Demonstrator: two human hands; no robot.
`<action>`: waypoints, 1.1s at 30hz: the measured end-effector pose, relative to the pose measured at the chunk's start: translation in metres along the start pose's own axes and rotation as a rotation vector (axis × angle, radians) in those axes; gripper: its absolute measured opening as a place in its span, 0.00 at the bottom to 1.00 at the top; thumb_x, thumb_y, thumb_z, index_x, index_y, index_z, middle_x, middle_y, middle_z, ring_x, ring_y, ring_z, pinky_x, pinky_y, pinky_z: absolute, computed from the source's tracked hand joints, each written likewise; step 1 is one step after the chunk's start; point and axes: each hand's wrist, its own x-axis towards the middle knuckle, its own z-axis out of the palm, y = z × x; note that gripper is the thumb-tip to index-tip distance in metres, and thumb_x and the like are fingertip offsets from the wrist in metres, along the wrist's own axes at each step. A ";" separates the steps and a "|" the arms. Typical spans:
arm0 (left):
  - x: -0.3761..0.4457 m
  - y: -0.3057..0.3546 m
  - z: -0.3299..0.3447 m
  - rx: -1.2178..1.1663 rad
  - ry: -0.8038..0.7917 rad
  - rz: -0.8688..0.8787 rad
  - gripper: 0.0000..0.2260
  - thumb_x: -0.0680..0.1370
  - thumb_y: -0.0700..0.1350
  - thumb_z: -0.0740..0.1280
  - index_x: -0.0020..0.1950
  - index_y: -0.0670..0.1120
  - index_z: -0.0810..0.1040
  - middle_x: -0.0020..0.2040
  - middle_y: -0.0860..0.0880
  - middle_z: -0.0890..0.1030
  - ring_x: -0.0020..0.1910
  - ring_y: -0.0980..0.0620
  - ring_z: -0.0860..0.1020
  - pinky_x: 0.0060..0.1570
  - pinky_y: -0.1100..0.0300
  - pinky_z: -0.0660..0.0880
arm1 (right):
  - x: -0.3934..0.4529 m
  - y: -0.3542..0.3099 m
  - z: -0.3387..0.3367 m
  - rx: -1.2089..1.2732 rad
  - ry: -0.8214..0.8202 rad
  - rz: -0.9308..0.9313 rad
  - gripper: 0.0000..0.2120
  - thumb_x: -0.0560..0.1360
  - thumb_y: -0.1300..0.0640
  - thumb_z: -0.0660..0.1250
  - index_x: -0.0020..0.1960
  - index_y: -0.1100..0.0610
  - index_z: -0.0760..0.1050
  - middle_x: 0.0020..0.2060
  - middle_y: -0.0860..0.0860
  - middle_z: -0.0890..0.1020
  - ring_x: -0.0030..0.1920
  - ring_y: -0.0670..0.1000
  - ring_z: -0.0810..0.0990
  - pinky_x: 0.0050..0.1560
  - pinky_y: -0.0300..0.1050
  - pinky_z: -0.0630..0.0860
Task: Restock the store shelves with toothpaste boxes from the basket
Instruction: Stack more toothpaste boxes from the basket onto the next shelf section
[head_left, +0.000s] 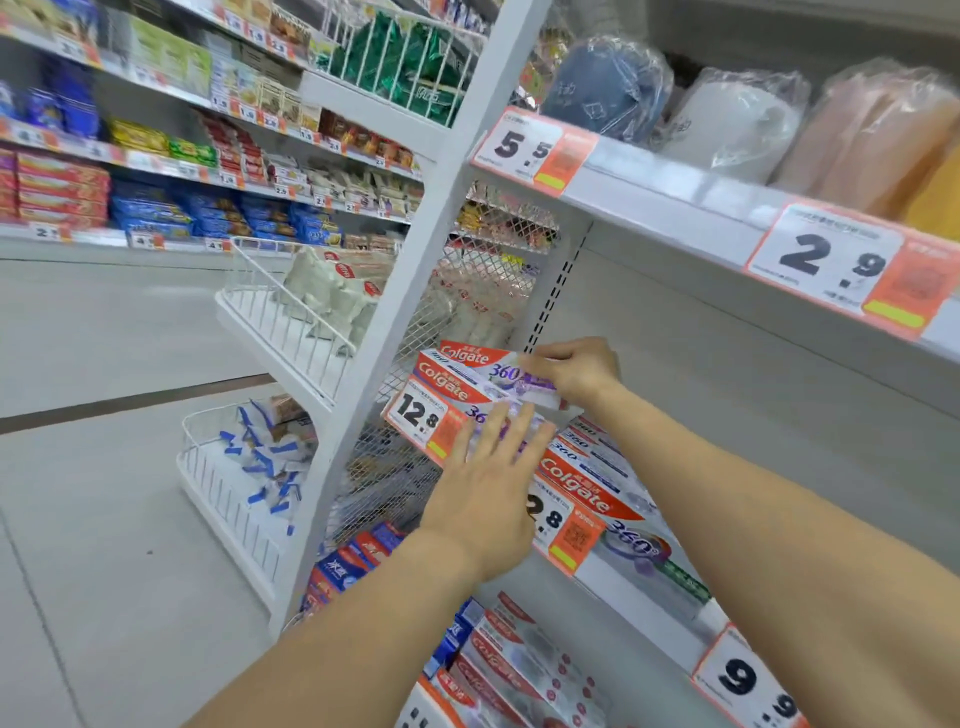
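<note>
Gripping toothpaste box (467, 382), right hand (574, 370); left hand (491, 480) flat against it

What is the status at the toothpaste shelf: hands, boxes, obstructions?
Left hand flat on the stack's front. Right hand grips the top red-and-white Colgate toothpaste box. Orange-and-white 12.8 price tag just below; nothing blocking.

Lighting: bright, even, overhead; shadows faint. Glare on plastic-wrapped goods (737, 119). Wide-angle bending at edges. Far aisle shelves (156, 156) soft; slight motion blur throughout
</note>
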 end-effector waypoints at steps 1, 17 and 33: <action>0.000 -0.003 0.002 0.001 -0.018 0.002 0.38 0.79 0.47 0.61 0.81 0.52 0.39 0.82 0.49 0.37 0.80 0.46 0.34 0.77 0.45 0.37 | 0.000 0.003 0.001 -0.014 -0.045 -0.015 0.19 0.69 0.45 0.78 0.56 0.54 0.85 0.58 0.50 0.84 0.55 0.49 0.83 0.49 0.42 0.79; -0.012 -0.016 0.006 -0.072 -0.044 0.000 0.38 0.80 0.48 0.60 0.81 0.50 0.37 0.81 0.51 0.35 0.81 0.48 0.39 0.79 0.48 0.44 | -0.008 0.006 -0.025 -0.374 -0.589 -0.160 0.20 0.78 0.48 0.70 0.69 0.49 0.76 0.61 0.48 0.81 0.56 0.46 0.79 0.56 0.38 0.70; -0.018 -0.019 0.008 -0.131 -0.052 0.023 0.37 0.80 0.45 0.61 0.82 0.53 0.42 0.82 0.50 0.38 0.81 0.47 0.43 0.79 0.49 0.50 | -0.032 0.025 -0.024 -0.313 -0.387 -0.319 0.16 0.75 0.45 0.71 0.61 0.48 0.82 0.70 0.47 0.76 0.69 0.47 0.73 0.73 0.51 0.67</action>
